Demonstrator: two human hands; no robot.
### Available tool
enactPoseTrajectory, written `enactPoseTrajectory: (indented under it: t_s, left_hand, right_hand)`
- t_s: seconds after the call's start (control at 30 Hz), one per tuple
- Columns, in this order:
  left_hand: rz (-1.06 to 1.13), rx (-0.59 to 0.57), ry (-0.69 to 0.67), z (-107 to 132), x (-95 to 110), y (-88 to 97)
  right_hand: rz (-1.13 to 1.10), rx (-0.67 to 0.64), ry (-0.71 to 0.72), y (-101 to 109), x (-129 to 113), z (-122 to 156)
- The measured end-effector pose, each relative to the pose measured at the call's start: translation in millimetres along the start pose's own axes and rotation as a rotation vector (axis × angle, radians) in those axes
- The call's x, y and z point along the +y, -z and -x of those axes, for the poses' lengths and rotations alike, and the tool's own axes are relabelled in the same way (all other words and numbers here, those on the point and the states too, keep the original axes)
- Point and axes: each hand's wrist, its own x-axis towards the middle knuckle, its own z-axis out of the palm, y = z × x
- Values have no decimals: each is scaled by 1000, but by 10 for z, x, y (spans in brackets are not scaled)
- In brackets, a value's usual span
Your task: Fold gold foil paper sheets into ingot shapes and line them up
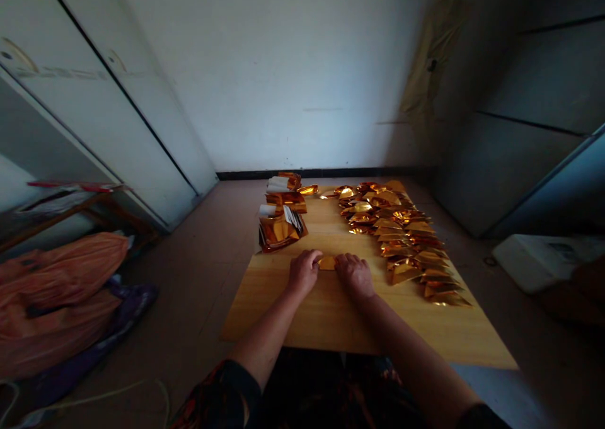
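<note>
A small piece of gold foil paper (327, 263) lies between my two hands, near the middle of the wooden board (326, 309). My left hand (305, 270) is closed on its left end, thumb and fingers pinched together. At its right end my right hand (353, 273) grips with curled fingers. Just beyond my left hand lies a stack of gold foil sheets (278, 232), some with white backs showing. To the right, long overlapping rows of folded gold foil pieces (401, 240) cover that side of the board.
Behind the board rises a white wall (293, 76). Pale cabinets (118, 101) stand on the left, with orange plastic bags (61, 297) on the floor below. A white box (539, 262) sits on the floor at right, near a grey cabinet (520, 133).
</note>
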Motion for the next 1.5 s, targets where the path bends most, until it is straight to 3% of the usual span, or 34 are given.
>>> enactPoseTrajectory:
  t_s: [0.23, 0.43, 0.87, 1.03, 1.33, 1.5]
  left_hand:
    - [-112, -90, -62, -12, -10, 18]
    - [-132, -75, -118, -11, -79, -29]
    - [-260, -80, -28, 20, 18, 87]
    - [-308, -130, -20, 36, 31, 131]
    - [-268, -120, 18, -28, 5, 102]
    - [-235, -128, 43, -91, -15, 105]
  right_hand:
    - [-6, 26, -10, -44, 22, -26]
    - [-19, 31, -26, 12, 19, -24]
    - [-131, 37, 98, -17, 199, -23]
    - [-159, 49, 87, 11, 104, -52]
    - [-168, -122, -73, 110, -32, -145]
    - [-189, -142, -163, 167, -75, -152]
